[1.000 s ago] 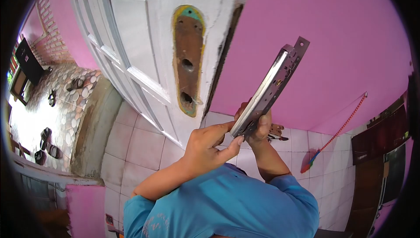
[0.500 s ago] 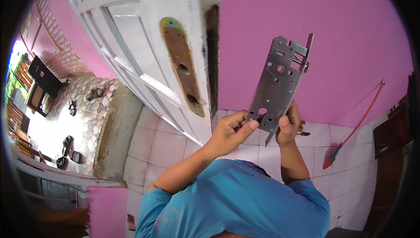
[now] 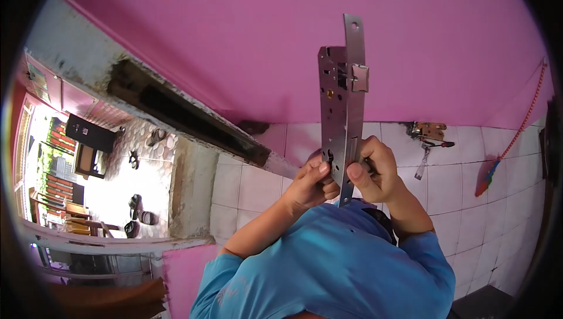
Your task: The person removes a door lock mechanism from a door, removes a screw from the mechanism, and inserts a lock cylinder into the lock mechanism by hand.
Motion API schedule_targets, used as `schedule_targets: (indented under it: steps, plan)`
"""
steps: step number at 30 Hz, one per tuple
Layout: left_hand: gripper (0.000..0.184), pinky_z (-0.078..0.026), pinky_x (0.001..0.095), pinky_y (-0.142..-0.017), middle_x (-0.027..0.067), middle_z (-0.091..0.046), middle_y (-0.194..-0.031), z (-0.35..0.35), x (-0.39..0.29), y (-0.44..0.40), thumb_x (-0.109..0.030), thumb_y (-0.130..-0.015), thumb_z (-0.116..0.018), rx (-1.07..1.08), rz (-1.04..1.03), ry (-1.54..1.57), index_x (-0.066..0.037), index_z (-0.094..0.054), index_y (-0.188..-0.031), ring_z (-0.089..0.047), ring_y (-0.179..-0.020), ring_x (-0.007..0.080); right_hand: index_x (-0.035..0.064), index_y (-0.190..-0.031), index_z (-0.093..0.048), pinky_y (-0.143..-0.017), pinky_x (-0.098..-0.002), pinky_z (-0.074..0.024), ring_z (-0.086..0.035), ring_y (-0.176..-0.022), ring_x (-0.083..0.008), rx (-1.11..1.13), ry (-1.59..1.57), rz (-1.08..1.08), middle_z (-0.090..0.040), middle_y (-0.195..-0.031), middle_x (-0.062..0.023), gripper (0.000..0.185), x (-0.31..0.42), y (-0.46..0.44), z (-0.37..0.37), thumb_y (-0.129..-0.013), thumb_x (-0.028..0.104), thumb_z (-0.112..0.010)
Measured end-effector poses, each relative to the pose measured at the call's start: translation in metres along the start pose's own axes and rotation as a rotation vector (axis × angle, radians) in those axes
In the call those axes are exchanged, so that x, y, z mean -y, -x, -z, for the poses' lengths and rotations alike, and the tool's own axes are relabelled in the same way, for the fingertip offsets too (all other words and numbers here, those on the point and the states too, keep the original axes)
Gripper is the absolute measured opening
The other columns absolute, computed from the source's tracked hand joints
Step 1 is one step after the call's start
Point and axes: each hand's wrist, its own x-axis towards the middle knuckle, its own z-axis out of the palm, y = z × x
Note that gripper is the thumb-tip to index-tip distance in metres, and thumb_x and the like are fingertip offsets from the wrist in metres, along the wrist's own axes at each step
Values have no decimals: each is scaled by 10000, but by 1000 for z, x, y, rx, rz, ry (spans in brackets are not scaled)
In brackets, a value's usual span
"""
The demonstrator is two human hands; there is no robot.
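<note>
A metal mortise lock (image 3: 334,105) stands nearly upright in front of me, its long faceplate facing me and its latch sticking out near the upper part. My left hand (image 3: 311,184) grips the lower end of the lock body from the left, thumb on the metal. On the other side, my right hand (image 3: 375,171) pinches the lower part by the faceplate; some of its fingers are hidden behind. To the left is the edge of a white door (image 3: 76,40), with a long dark slot (image 3: 187,107) cut into it.
A pink wall (image 3: 252,43) rises behind the lock. Tools (image 3: 431,133) lie on the tiled floor by the wall. A red cord (image 3: 524,119) hangs at the right, with a coloured end near the floor. Sandals (image 3: 135,204) and a chair stand outside at the left.
The lock has turned from showing its flat side to showing its faceplate. My view has swung round to the door's edge, and its slot now shows in full. Both hands still hold the lock.
</note>
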Motion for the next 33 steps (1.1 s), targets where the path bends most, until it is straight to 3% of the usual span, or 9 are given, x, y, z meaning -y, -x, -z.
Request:
schedule_targets:
  steps: [3, 5, 9, 15, 17, 18, 26, 28, 33]
  plan:
    - [296, -184, 263, -438, -51, -234, -600, 13, 3, -1, -338, -986, -578, -29, 29, 73, -71, -528, -1104, -213, -467, 72, 43, -912, -457, -447, -258, -367, -508, -458, -101, 35, -35, -15, -558, -600, -63, 205, -4, -4, 5, -975, 172, -603]
    - [303, -180, 261, -430, -52, -233, -604, 18, 9, -2, -335, -981, -584, -14, 60, 145, -69, -525, -1114, -210, -465, 71, 40, -891, -453, -455, -252, -412, -588, -491, -129, 112, 109, -17, -588, -592, -78, 192, -5, -2, 13, -987, 150, -577]
    - [331, -160, 254, -396, -63, -244, -611, 24, 8, -1, -323, -964, -609, -31, 10, 132, -61, -524, -1148, -205, -450, 63, 28, -891, -463, -463, -251, -415, -594, -501, -135, 56, -36, -67, -590, -600, -78, 182, -1, -7, 8, -994, 141, -563]
    - [372, -180, 244, -382, -70, -253, -610, 26, 0, 0, -346, -954, -627, -17, 6, 151, -53, -542, -1167, -211, -447, 55, 17, -911, -497, -466, -297, -328, -456, -487, -113, 68, -106, -213, -496, -567, -33, 148, 0, -10, 7, -1003, 133, -500]
    - [297, -391, 229, -402, -43, -510, -651, 30, -3, -1, -421, -890, -665, -70, 58, 201, -137, -581, -916, -473, -471, 80, 26, -899, -498, -487, -302, -327, -429, -511, -112, 83, -122, -254, -482, -581, -22, 137, 3, -14, 6, -998, 120, -480]
    - [425, -193, 235, -377, -71, -267, -620, 25, -4, -5, -357, -939, -648, -1, 14, 180, -40, -529, -1196, -223, -448, 52, 26, -899, -498, -487, -302, -327, -429, -511, -112, 81, -112, -254, -482, -581, -22, 137, 3, -14, 6, -998, 120, -480]
    - [408, -194, 260, -432, -52, -298, -621, -2, -21, -13, -351, -936, -657, -160, -106, -160, -23, -513, -1132, -260, -477, 69, 32, -926, -503, -563, -240, -362, -432, -637, -45, -111, -50, -327, -503, -678, 10, 254, -2, -14, 9, -1026, 264, -521]
    - [348, -216, 264, -463, -53, -316, -627, -15, -25, -13, -319, -956, -635, -281, -167, -300, -23, -507, -1088, -277, -492, 70, 34, -930, -503, -568, -237, -360, -427, -644, -44, -133, -27, -364, -500, -695, 16, 247, -4, -14, 10, -1025, 261, -524]
    - [242, -238, 255, -476, -51, -351, -636, -21, -24, -11, -249, -999, -576, -271, -217, -418, -25, -522, -1074, -296, -518, 57, 38, -945, -506, -582, -228, -357, -411, -658, -40, -164, -76, -438, -490, -730, 31, 244, -18, -7, 10, -1031, 267, -516]
